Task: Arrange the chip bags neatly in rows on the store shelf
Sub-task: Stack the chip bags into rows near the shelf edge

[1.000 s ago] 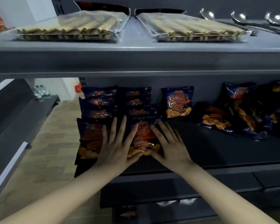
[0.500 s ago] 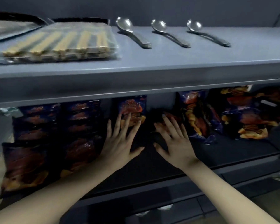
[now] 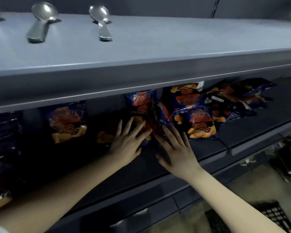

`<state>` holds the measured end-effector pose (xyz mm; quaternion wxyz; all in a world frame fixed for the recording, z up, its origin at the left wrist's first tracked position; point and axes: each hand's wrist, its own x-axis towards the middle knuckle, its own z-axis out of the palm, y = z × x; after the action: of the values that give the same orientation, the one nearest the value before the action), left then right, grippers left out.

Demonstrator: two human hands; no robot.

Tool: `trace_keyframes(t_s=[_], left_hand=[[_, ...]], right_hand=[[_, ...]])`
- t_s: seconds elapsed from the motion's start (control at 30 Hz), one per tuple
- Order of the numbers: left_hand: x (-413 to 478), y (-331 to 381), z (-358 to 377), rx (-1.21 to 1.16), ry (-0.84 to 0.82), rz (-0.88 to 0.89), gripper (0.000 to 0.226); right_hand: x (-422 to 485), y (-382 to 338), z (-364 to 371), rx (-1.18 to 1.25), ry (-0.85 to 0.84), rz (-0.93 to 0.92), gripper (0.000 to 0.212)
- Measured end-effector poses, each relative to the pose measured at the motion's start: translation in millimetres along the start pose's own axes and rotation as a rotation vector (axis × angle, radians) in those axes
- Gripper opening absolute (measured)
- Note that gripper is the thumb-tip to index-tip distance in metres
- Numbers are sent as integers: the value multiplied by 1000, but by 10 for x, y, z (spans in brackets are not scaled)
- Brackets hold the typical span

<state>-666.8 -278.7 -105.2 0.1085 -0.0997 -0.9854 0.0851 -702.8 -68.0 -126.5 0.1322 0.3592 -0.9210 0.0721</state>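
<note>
Far left of the dark lower shelf (image 3: 183, 147): stacked chip bags (image 3: 3, 132) in blue-and-red wrap, dim and partly cut off by the frame edge. Next over, a single bag (image 3: 67, 120) standing upright against the back wall, apart from the stack. Above, on the grey upper shelf (image 3: 141, 52), metal spoons (image 3: 40, 21) lying with bowls toward the back. Centre: left hand (image 3: 127, 142) flat, fingers spread wide, palm down on a low-lying bag (image 3: 106, 136) that is hard to make out in shadow; nothing clasped. Just beside it, right hand (image 3: 176, 153) likewise splayed and unclenched, fingertips touching the foot of an upright bag (image 3: 141, 105) that leans between the two hands. Right of the hands: a loose heap of bags (image 3: 202, 121), tilted and overlapping, some face up, reaching toward the shelf's right end. Motion blur softens both hands.
</note>
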Motion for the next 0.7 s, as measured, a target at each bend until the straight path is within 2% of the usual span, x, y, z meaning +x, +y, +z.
trace_keyframes(t_s=[0.1, 0.3, 0.43, 0.6, 0.7], left_hand=[[135, 107, 41, -3, 38, 79, 68], [176, 117, 66, -258, 171, 127, 58], [138, -7, -35, -402, 250, 102, 54], [39, -241, -311, -605, 449, -57, 44], [-92, -368, -539, -794, 469, -251, 42]], right_hand=[[-64, 161, 24, 18, 10, -16, 60], [-60, 308, 127, 54, 27, -70, 57], [58, 272, 109, 157, 115, -97, 52], [265, 169, -1, 330, 361, -135, 49], [423, 79, -87, 519, 450, -114, 59]])
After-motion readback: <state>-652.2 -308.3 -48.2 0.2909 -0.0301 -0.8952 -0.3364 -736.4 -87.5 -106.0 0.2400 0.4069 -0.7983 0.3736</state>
